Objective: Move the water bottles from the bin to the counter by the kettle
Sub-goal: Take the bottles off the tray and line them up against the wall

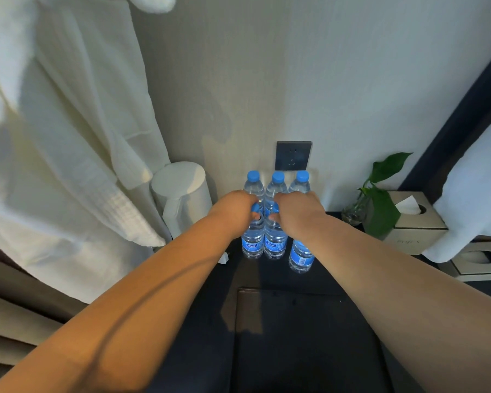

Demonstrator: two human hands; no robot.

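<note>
Several clear water bottles with blue caps and blue labels stand on the dark counter (267, 276) against the wall, right of the white kettle (182, 194). Three stand in a back row (277, 184). My left hand (234, 209) is closed over the cap of the front left bottle (252, 242). My right hand (296, 212) is closed over the cap of the front middle bottle (274, 242). Both bottles rest upright on the counter, touching each other. Another bottle (301, 256) stands to the right, partly behind my right forearm. The bin is out of view.
A white robe (68, 137) hangs at the left, beside the kettle. A dark wall socket (293, 156) sits above the bottles. A plant in a glass vase (355, 211), a tissue box (414, 222) and a second box (479, 259) stand at the right. A dark tray (295, 321) lies near me.
</note>
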